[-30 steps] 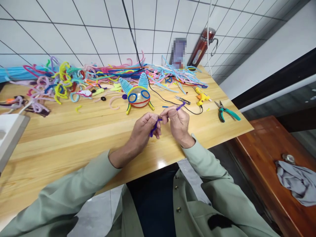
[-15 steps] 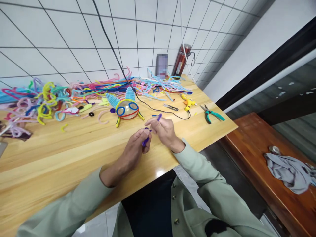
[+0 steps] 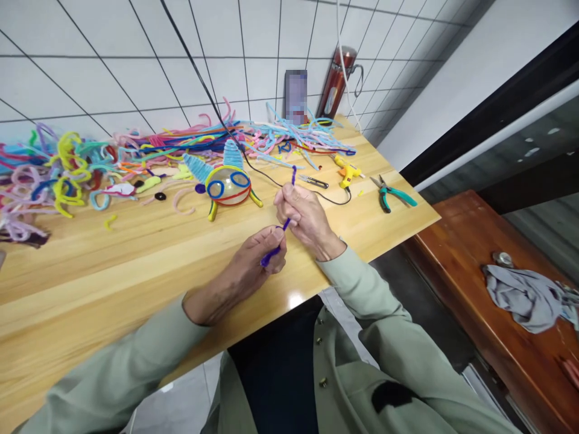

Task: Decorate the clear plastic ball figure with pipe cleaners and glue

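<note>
A purple pipe cleaner (image 3: 270,257) runs between my two hands above the near part of the wooden table (image 3: 136,289). My left hand (image 3: 260,250) pinches its lower part, where a thicker purple bit sticks out below the fingers. Higher up, my right hand (image 3: 301,214) is closed around the same pipe cleaner, and its free end points up past the thumb. Beyond my hands stands a clear ball-shaped figure (image 3: 229,188) with light blue ears, blue rings for eyes, a red band and yellow legs.
Many coloured pipe cleaners (image 3: 181,141) lie heaped along the wall. Right of the figure are thread snips (image 3: 314,181), a yellow glue gun (image 3: 347,172) and green-handled pliers (image 3: 393,194). A red thermos (image 3: 337,84) and a phone (image 3: 295,93) stand behind. A black cord (image 3: 212,99) hangs across.
My right hand has closed around the purple pipe cleaner, now stretched straight between both hands. Before, its fingers were looser and beside my left fingertips. The view has tilted slightly downward.
</note>
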A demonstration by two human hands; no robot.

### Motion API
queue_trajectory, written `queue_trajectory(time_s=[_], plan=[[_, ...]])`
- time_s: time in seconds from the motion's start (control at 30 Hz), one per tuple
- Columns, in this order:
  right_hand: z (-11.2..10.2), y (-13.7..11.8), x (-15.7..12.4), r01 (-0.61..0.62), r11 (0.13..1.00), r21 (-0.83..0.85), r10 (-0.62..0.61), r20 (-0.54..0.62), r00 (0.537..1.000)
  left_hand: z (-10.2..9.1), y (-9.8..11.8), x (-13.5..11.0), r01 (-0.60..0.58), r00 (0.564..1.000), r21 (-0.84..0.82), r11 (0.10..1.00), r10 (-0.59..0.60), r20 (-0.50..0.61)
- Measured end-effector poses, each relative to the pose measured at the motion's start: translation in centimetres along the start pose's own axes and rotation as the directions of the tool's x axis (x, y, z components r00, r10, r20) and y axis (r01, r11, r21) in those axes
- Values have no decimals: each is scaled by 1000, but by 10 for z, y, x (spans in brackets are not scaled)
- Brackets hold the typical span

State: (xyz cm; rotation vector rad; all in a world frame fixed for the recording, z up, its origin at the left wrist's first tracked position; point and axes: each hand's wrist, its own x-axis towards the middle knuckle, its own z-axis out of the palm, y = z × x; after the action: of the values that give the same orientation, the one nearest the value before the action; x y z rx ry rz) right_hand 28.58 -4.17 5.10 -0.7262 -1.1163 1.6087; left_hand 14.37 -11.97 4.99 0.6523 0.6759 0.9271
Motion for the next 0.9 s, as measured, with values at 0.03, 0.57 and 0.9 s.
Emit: queue_trajectory(time_s=[0.03,0.57,0.9], plan=[[-2,-1,1,-8,1000,6,8,3,1000,-1,-1,0,-3,1000,4,1000,3,0],[-18,-7,-5,154,988,16,-154,19,988,-11,-4,6,-129,989,138,982,138,-58],[-17,-1,-8,171,982,-75,-174,-41,984,-5,5,4,-110,987,95,989,119,-104]])
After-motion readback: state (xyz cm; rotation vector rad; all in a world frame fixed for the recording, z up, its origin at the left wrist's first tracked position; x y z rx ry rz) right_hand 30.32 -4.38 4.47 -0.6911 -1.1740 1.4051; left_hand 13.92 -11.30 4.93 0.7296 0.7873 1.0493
